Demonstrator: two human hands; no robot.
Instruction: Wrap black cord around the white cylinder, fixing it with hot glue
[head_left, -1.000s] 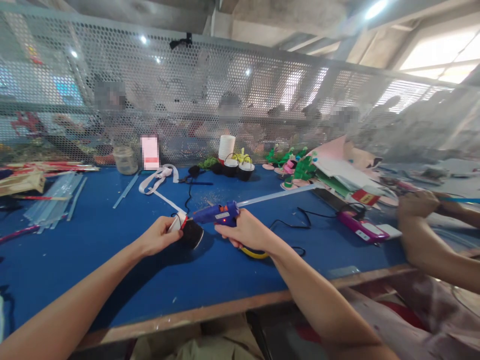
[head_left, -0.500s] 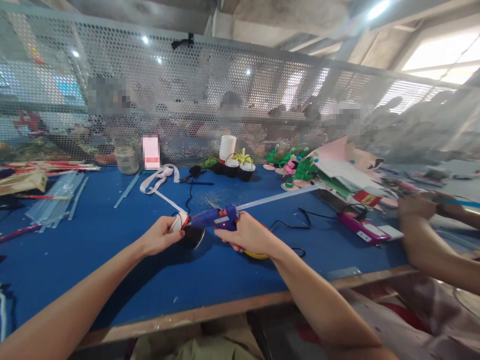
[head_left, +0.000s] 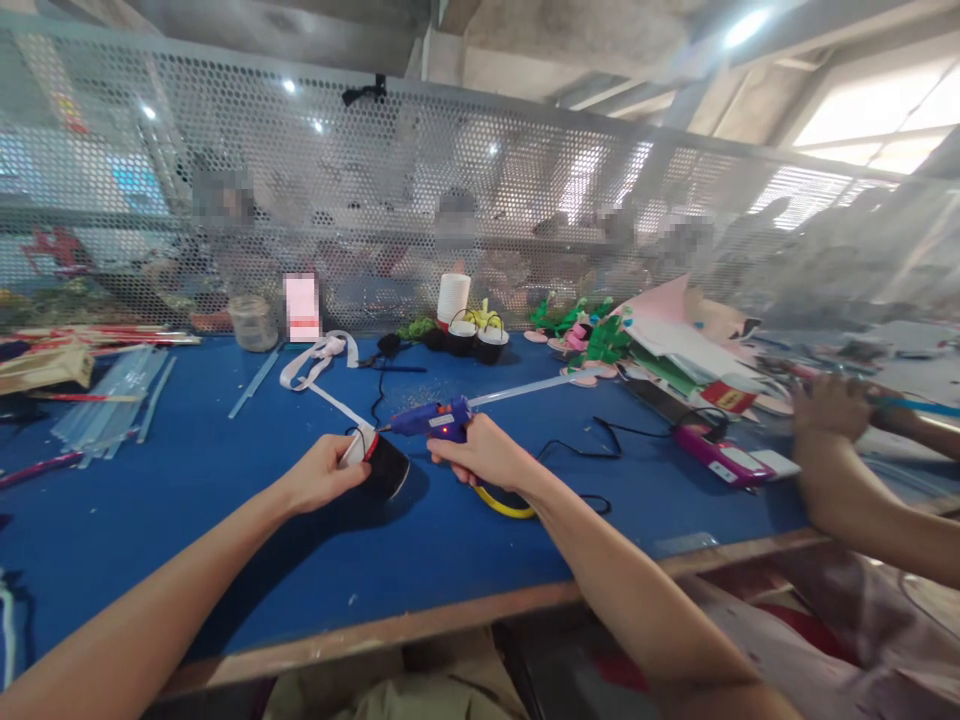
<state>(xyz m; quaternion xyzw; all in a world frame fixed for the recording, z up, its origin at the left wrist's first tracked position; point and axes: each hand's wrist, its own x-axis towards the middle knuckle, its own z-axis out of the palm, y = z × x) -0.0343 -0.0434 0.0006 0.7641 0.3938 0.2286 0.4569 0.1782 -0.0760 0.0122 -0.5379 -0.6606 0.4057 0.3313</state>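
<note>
My left hand (head_left: 324, 472) is closed around the white upper part of a small black-and-white cup (head_left: 388, 468), tilted on its side above the table. A white ribbon (head_left: 337, 400) runs from the cup back to a loose coil on the table. In my right hand (head_left: 484, 455) is a blue hot glue gun (head_left: 431, 421), its orange light lit and its nozzle at the cup's red-edged band. A long clear glue stick (head_left: 532, 386) sticks out of the gun's back end. Whether the nozzle touches the cup I cannot tell.
Glue sticks (head_left: 112, 400) lie on the left. Behind stand a jar (head_left: 253, 322), stacked white cups (head_left: 454, 298) and finished black-and-white cups (head_left: 492, 345). A purple power strip (head_left: 731, 457) and a co-worker's hand (head_left: 831, 408) are at the right. Perforated mesh (head_left: 405, 200) closes off the back.
The glue gun and my right hand have shifted slightly up and back from the cup. More of the cup's black side and of the yellow ring beneath my wrist shows.
</note>
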